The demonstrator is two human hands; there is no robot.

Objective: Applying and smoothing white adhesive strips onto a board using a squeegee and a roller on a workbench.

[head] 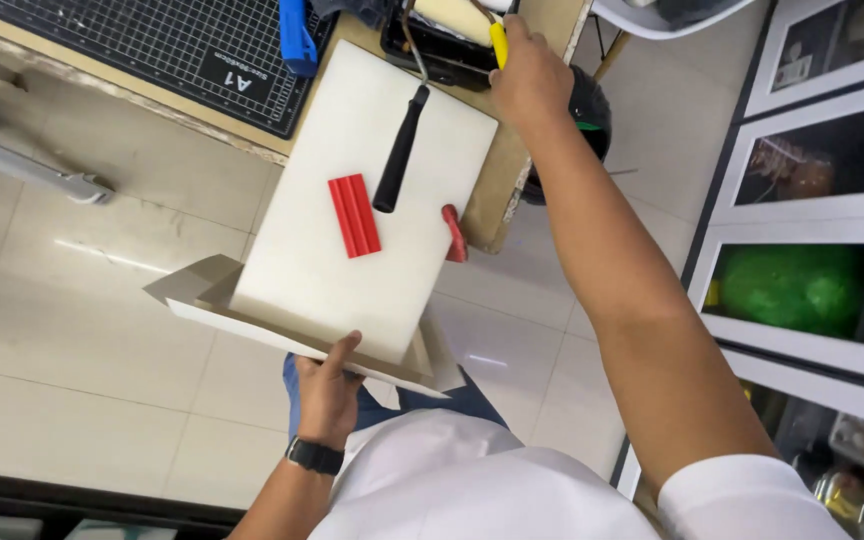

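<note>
Mat [162,50], black with a grid, lies on the table [542,25] at the far left, a blue tool [297,38] on its right edge. Near it, the left hand [327,385] pinches the near edge of a white board [352,200], thumb on top, fingers hidden beneath. The board's long axis runs from that hand up and right to the table, over folded cardboard [202,290]. On it lie a red ribbed block [354,215], nearly lengthwise, and a roller's black handle [400,150], butt end toward the person. A red clamp [454,232] sits at the board's right edge. The right hand [527,75] is closed on a yellow handle [498,42] beside a black tray [442,45].
</note>
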